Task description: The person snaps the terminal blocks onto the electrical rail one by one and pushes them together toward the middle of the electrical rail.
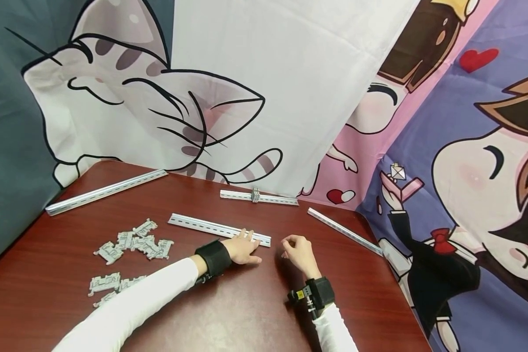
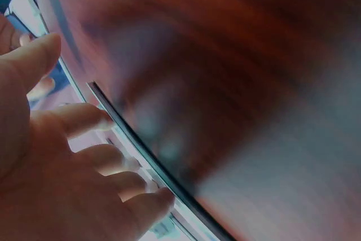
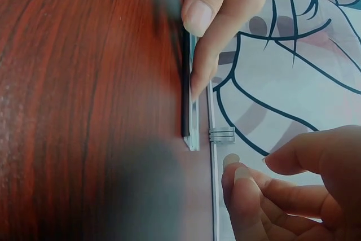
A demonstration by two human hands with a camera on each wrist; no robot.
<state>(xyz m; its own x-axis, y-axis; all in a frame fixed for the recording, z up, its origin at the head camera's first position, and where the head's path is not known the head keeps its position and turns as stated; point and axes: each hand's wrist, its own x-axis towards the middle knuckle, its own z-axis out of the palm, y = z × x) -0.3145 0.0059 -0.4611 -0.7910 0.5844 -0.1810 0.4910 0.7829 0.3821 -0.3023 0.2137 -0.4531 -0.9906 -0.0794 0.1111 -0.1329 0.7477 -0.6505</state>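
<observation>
A slotted metal DIN rail (image 1: 202,225) lies at mid-table, its right part under my left hand (image 1: 243,248). That hand's fingers are spread and rest on the rail; in the left wrist view the fingers (image 2: 93,159) reach to its long edge. Just right of the rail's end is my right hand (image 1: 300,254), held over the table with loosely curled fingers and nothing between them. In the right wrist view, a gap shows between its thumb and fingers (image 3: 242,190). Behind stands another DIN rail (image 1: 277,200) bearing a small stack of grey terminal blocks (image 1: 255,194).
Loose grey terminal blocks (image 1: 145,244) lie in a group at the left, with several more blocks (image 1: 104,282) nearer, partly covered by the left sleeve. One long rail (image 1: 107,191) lies at the back left, another rail (image 1: 345,231) at the right. A printed cloth (image 1: 290,73) hangs behind the table.
</observation>
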